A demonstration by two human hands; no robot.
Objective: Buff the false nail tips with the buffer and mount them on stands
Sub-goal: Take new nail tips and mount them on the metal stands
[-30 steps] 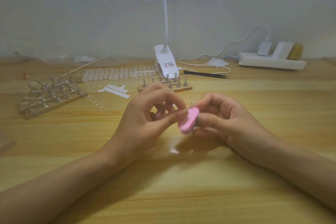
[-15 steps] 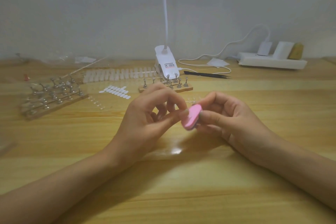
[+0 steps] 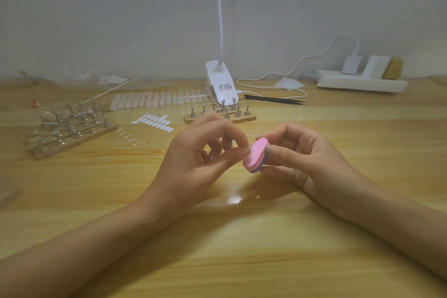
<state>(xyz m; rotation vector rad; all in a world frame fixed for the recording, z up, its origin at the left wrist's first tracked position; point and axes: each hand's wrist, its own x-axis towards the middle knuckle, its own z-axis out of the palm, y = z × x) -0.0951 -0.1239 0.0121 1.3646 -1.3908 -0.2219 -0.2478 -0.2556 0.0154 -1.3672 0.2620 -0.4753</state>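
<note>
The pink buffer [image 3: 256, 155], purple on its underside, is up off the table [image 3: 217, 249] in the middle of the scene, tilted with its pink face turned left. The right hand [image 3: 304, 159] has it, thumb on the near edge and fingers curled round the far side. Pressed to that pink face from the left is the left hand [image 3: 193, 162]: thumb and forefinger are pinched together on a nail tip [image 3: 246, 152], tiny and pale, almost hidden by the fingertips, with the other fingers loosely curled behind.

Just beyond the hands, a small wooden rack of stands [image 3: 221, 113] sits in front of a white clip lamp [image 3: 221, 84]. Left of it lies a patch of white oval stickers [image 3: 152, 122], and behind those a long strip of nail tips [image 3: 157, 100] runs across the table. Further left stands a bigger rack of stands [image 3: 70, 128], several of them carrying tips. To the right of the lamp lie black tweezers [image 3: 273, 99], and at the far right a white power strip [image 3: 362, 83] sits against the wall.
</note>
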